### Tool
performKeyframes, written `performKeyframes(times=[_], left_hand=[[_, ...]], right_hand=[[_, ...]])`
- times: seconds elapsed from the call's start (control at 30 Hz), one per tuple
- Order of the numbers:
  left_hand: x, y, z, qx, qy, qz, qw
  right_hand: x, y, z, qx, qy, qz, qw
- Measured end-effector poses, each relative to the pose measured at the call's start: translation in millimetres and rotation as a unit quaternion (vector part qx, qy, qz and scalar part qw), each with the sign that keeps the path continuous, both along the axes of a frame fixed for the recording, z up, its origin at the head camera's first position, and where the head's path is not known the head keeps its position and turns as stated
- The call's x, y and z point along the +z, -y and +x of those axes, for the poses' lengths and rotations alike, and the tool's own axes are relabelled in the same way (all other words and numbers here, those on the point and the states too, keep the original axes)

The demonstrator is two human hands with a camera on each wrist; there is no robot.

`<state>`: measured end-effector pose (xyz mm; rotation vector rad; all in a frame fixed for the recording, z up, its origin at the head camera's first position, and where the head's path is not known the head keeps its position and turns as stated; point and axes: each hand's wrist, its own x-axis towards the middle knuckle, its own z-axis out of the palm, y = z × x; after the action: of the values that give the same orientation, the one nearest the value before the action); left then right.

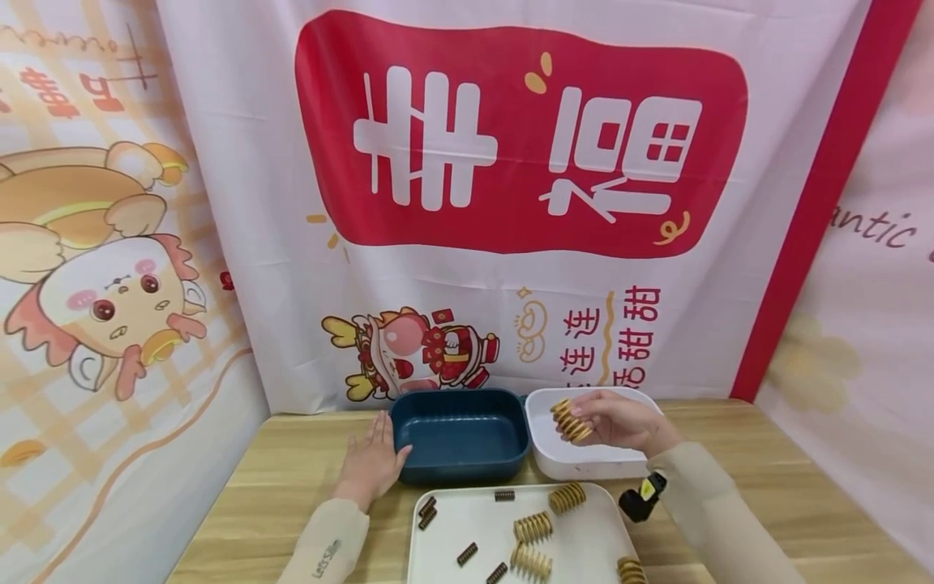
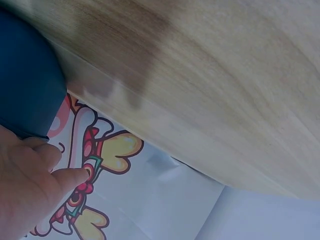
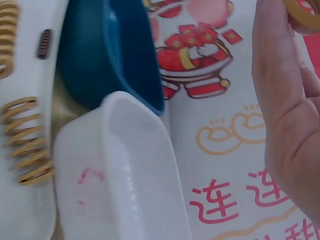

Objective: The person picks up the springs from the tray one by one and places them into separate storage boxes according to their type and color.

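Observation:
My right hand (image 1: pixel 616 416) holds a large gold coil spring (image 1: pixel 571 422) between thumb and fingers, over the white bin (image 1: pixel 591 469). In the right wrist view the end of that spring (image 3: pixel 304 17) shows at the top right corner beside the hand. My left hand (image 1: pixel 375 461) rests with its fingers straight against the left side of the dark blue bin (image 1: pixel 461 472). Below both bins lies a white tray (image 1: pixel 576 551), bearing several large gold springs (image 1: pixel 533 528) and several small dark springs (image 1: pixel 468 554).
The two bins stand side by side on a wooden table (image 1: pixel 255 503), close to a printed cloth (image 1: pixel 511 276) hanging behind them. A small black and yellow device (image 1: pixel 644 496) sits by my right wrist. Printed cloths also hang at left and right.

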<state>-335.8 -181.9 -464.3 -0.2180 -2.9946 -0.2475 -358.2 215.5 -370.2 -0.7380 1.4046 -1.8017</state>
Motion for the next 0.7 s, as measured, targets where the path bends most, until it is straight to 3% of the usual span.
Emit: performKeyframes(times=[0.13, 0.27, 0.4, 0.53, 0.7], left_hand=[[-2.1, 0.1, -1.8, -0.001, -0.002, 0.002, 1.0], [-1.6, 1.0, -2.9, 0.001, -0.006, -0.003, 1.0], [1.0, 0.8, -2.2, 0.003, -0.019, -0.016, 0.9997], [-0.7, -1.2, -0.6, -0.001, -0.024, -0.026, 0.9994], [-1.2, -1.1, 0.5, 0.002, -0.023, -0.023, 0.9995]], right_hand=[[5.8, -1.9, -10.0, -0.027, 0.027, -0.005, 0.9993], [13.3, 0.0, -23.9, -0.09, 0.068, -0.003, 0.9936], [17.5, 1.6, -42.1, -0.18, 0.135, -0.024, 0.974], [9.0, -2.8, -56.1, -0.253, 0.196, -0.035, 0.9466], [-16.3, -3.3, -68.8, -0.29, 0.225, -0.006, 0.9302]])
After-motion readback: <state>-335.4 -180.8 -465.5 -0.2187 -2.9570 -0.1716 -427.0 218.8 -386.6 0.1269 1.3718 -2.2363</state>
